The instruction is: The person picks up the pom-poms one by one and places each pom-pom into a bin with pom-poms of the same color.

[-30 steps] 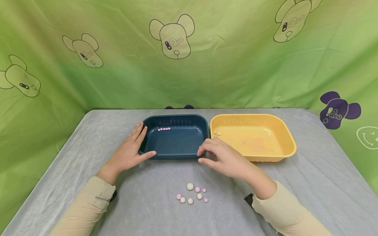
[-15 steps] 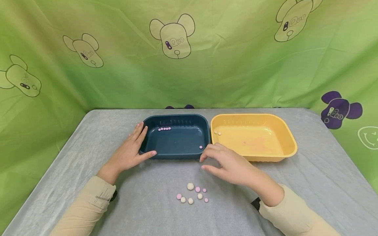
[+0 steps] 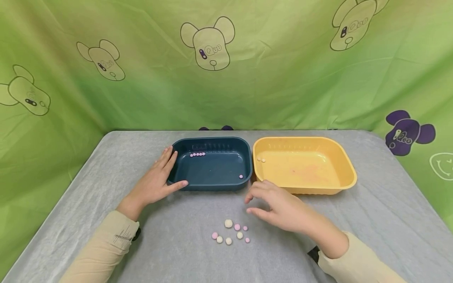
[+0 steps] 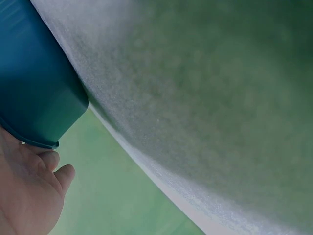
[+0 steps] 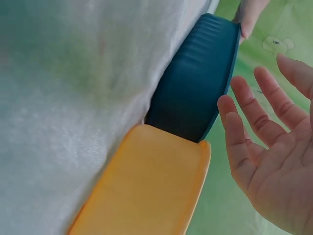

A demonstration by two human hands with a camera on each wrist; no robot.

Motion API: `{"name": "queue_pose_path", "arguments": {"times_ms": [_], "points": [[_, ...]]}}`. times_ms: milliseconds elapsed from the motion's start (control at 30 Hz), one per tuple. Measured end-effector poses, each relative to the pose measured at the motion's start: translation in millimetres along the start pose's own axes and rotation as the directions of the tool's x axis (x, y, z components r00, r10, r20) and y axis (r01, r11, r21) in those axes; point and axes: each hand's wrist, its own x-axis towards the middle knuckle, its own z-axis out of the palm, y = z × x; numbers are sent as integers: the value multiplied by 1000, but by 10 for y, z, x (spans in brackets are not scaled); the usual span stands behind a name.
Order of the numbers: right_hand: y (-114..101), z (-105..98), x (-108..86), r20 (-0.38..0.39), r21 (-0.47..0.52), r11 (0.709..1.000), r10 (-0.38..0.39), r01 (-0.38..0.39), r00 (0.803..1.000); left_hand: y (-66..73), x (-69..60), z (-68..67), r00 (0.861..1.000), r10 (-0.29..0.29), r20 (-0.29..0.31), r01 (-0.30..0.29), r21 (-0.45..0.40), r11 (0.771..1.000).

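My left hand [image 3: 152, 182] rests against the left end of the dark blue tray [image 3: 212, 184], its fingers along the rim and its thumb at the front edge. Inside that tray, several tiny pink balls [image 3: 197, 155] sit in a row near the back wall. A single pink ball [image 3: 241, 177] lies in its front right corner. My right hand [image 3: 279, 206] hovers before the gap between the trays, fingers loosely bent, nothing in its grasp. Nearer me, a loose cluster of white balls [image 3: 228, 223] and pink balls [image 3: 237, 227] of several sizes lies on the cloth.
To the right of the blue tray stands a yellow tray [image 3: 318, 191], holding two tiny pale balls [image 3: 263, 160] by its left wall. Grey cloth [image 3: 177, 251] covers the table. A green printed curtain [image 3: 148, 94] hangs behind and at both sides.
My right hand has drawn back from the blue tray's front right corner, toward me and to the right, uncovering the single pink ball there. My left hand has stayed put.
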Motion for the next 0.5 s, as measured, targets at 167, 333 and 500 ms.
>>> {"name": "queue_pose_path", "arguments": {"times_ms": [167,333,500], "points": [[20,52,-28,8,19,1000,-3,3,1000,0,-9,0,1000,-1,4,1,-3,1000],[27,97,-41,13,38,999,4,-5,1000,-3,-17,7,1000,-9,10,9,-6,1000],[42,142,-47,26,51,999,13,-14,1000,-2,-8,5,1000,-8,3,8,-14,1000]]}}
